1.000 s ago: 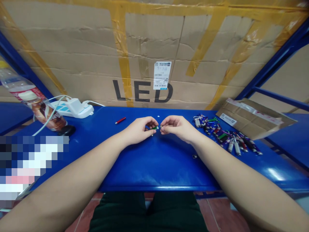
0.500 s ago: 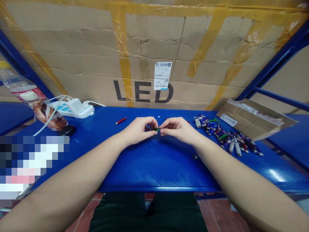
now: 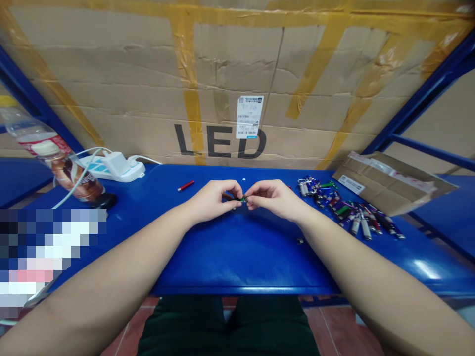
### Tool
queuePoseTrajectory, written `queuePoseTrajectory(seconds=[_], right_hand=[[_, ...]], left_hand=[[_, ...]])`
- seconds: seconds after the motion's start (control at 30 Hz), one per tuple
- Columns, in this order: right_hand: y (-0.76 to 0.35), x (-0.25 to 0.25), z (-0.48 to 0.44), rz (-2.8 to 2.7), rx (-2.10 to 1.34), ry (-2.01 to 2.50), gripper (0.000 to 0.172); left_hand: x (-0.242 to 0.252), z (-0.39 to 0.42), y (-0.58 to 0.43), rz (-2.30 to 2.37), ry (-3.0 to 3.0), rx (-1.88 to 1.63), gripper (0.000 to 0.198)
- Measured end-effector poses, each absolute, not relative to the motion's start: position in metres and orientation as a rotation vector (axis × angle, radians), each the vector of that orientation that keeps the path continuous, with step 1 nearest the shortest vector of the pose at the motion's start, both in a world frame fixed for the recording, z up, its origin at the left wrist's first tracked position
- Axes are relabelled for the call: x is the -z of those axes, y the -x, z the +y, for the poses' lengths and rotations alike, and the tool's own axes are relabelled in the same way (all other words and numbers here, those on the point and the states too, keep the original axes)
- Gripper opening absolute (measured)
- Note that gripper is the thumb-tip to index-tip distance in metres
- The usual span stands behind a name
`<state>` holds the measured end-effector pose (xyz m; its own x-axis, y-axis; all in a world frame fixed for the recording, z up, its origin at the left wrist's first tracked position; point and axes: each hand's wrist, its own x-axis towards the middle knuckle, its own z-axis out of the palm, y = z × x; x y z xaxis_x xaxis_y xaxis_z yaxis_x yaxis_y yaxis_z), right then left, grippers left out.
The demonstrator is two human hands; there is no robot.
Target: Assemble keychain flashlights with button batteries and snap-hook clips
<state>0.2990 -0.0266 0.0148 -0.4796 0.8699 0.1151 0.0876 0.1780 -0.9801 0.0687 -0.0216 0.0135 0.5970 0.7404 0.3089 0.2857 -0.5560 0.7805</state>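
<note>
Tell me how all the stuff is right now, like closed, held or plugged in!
Left hand: pinching the green piece
Right hand: fingertips closed at the green piece's end
Green piece: held, mostly hidden
Red tube: lying on its side
Small tubes: heaped together
Power strip: adapter plugged in; power can't be told
Brown bottle: capped
Yellow-capped bottle: capped
Small carton: taped
LED carton: taped

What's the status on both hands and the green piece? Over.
Left hand pinching green piece, mostly hidden. Right hand at its end, exact grip unclear. Red tube and pile of small tubes lie off to either side.
</note>
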Motion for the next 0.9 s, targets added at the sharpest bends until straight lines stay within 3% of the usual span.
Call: queuePoseTrajectory(seconds=[0.7, 0.9], right_hand=[[-0.2948, -0.0122, -0.0283, -1.768, -1.373, 0.897, 0.029], [-0.2988, -0.0125, -0.0246, -1.798, -1.315, 0.908, 0.029]], left_hand=[[-0.0181, -0.0244, -0.0692, 0.776, -2.244, -0.806, 0.007], [-0.0179, -0.0247, -0.0685, 0.755, -2.224, -0.831, 0.02]])
